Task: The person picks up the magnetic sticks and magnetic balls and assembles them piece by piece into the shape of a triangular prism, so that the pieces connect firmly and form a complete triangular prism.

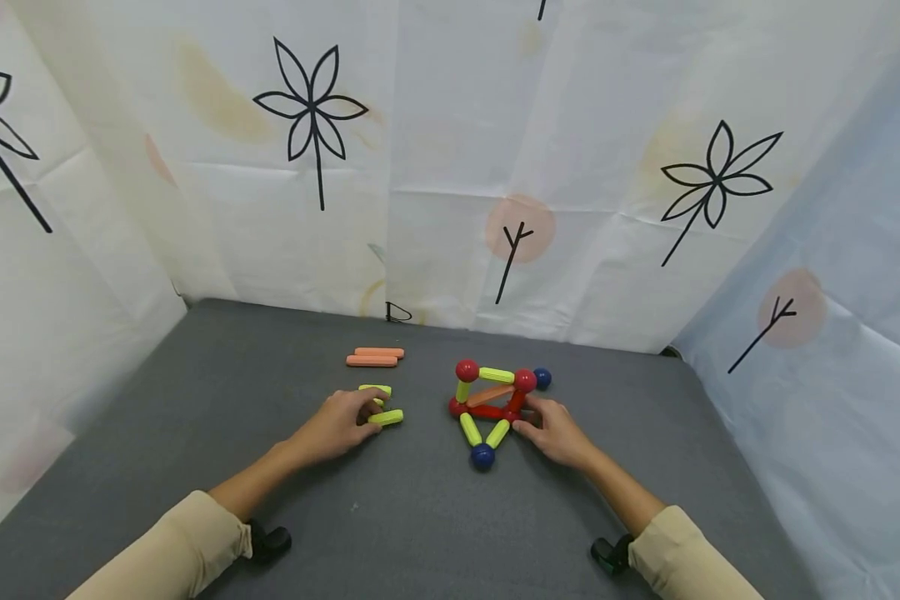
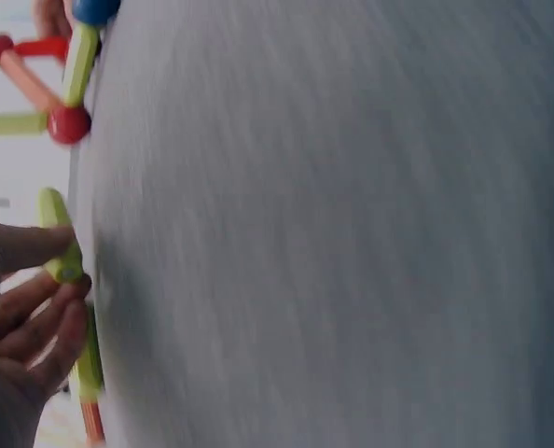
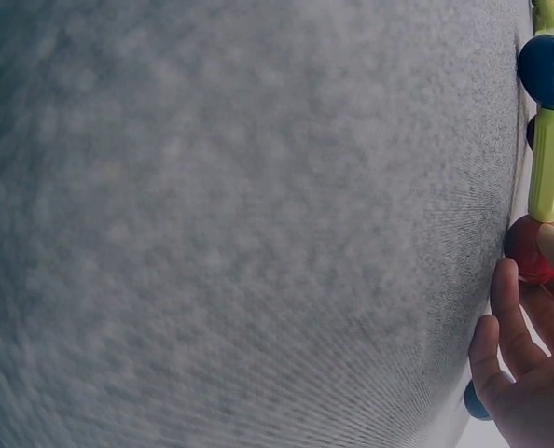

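In the head view, my left hand [image 1: 339,427] pinches a yellow-green magnetic rod [image 1: 387,417] between thumb and fingers, seen closer in the left wrist view as a ribbed rod [image 2: 51,207]. Beside those fingers lies another yellow-green rod [image 1: 376,389], partly hidden by the hand. On the right, my right hand [image 1: 562,435] holds a red ball [image 3: 529,252] at the near right corner of a ball-and-rod frame. That frame joins red balls with yellow-green rods [image 1: 497,375], a red rod [image 1: 486,412] and an orange diagonal rod [image 1: 491,395]. Two yellow-green rods meet at its blue ball [image 1: 483,457].
Two orange rods [image 1: 372,361] lie side by side beyond my left hand. A separate-looking blue ball [image 1: 542,379] sits behind the frame's right side. The grey table [image 1: 420,533] ends at a patterned white cloth [image 1: 450,275] standing behind and along both sides.
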A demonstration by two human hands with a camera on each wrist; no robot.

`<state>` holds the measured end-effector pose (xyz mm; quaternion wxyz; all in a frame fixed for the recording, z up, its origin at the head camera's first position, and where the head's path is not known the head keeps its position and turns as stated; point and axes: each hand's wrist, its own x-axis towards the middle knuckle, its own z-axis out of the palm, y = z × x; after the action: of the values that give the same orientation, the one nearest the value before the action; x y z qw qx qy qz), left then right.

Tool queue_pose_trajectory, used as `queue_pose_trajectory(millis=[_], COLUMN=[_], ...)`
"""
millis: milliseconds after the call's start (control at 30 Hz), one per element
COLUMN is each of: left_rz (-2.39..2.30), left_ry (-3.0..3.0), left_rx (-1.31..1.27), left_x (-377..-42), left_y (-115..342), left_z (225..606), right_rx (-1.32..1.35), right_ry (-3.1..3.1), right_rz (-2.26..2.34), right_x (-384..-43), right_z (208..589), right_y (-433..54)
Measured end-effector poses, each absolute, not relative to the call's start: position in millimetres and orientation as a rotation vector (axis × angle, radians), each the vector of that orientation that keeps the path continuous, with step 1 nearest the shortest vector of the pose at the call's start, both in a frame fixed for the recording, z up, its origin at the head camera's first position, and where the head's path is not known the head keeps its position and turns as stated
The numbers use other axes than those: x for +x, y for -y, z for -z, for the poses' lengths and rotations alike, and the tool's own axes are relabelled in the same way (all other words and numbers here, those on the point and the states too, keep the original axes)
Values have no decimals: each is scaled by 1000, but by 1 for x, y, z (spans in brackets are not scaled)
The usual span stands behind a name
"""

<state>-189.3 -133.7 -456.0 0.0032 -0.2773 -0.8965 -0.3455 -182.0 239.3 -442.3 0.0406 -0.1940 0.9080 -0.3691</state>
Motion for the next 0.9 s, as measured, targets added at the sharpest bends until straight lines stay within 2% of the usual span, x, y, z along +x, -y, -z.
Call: queue_pose_trajectory(millis=[333,533,700,900], left_rz=[1686,1774,1739,1731], left_ry=[2598,2520,2572,2563], left_rx=[-1049,-1113,-1179,-1171], left_x=[-179,-180,-180,-187], left_y=[58,22,10,19], left_z=[450,449,451,458], right_rx=[-649,-661,-692,-696], right_ry=[-2803,-2784,-2756,-2758], right_rz=[1128,1159,1187,1189], right_x=[-183,-184,-184,-182], right_z=[444,445,446,445], right_y=[-243,-243,-242,-242])
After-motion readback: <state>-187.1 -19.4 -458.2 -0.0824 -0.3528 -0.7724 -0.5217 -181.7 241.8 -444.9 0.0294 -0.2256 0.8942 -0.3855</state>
